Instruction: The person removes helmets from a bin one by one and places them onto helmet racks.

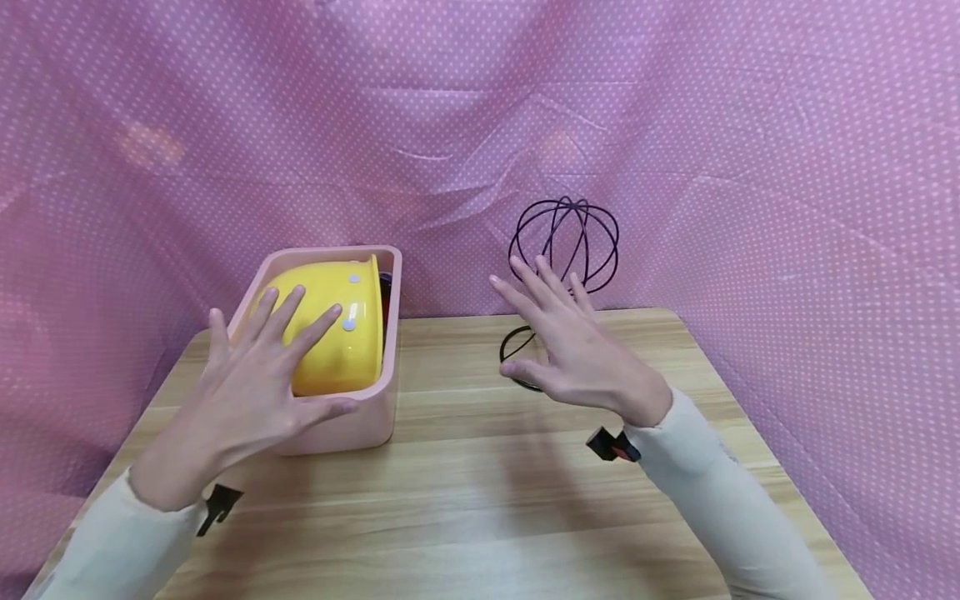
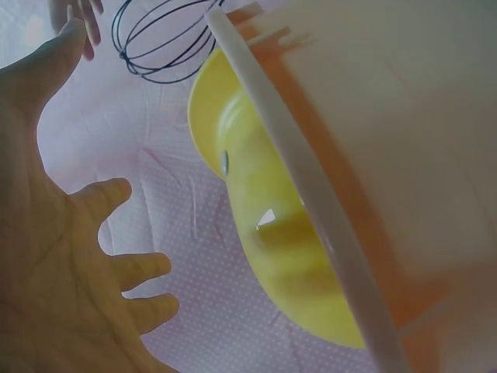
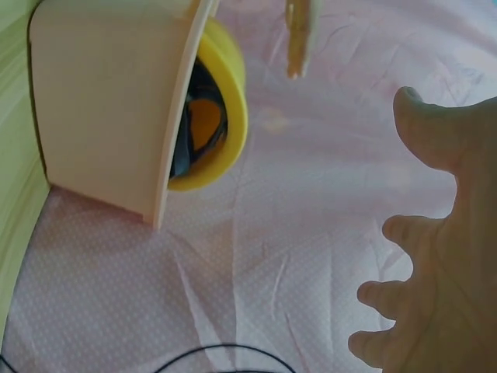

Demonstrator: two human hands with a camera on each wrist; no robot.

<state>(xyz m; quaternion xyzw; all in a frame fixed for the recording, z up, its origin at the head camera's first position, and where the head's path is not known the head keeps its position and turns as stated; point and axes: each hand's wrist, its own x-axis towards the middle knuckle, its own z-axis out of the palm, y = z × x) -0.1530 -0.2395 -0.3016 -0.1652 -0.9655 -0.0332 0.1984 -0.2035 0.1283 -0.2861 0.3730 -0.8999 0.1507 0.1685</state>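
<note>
A yellow hard hat (image 1: 356,358) with pale round studs lies on its side in a pink plastic bin (image 1: 360,427), its dome rising above the rim. In the right wrist view, dark straps (image 3: 220,128) show inside the hat. My left hand (image 1: 251,392) hovers over the bin's near left side, fingers spread and holding nothing. To the right, my right hand (image 1: 581,354) is raised with fingers extended, also holding nothing. Behind it stands a black wire stand (image 1: 573,204) with a cage-like round top and a ring base (image 1: 502,354); the hand hides its middle.
The bin stands on the left of a wood-grain table (image 1: 465,500), the wire stand towards the back right. A pink dotted cloth (image 1: 450,167) hangs behind and along both sides of the table. Small black devices (image 1: 613,444) sit at both wrists.
</note>
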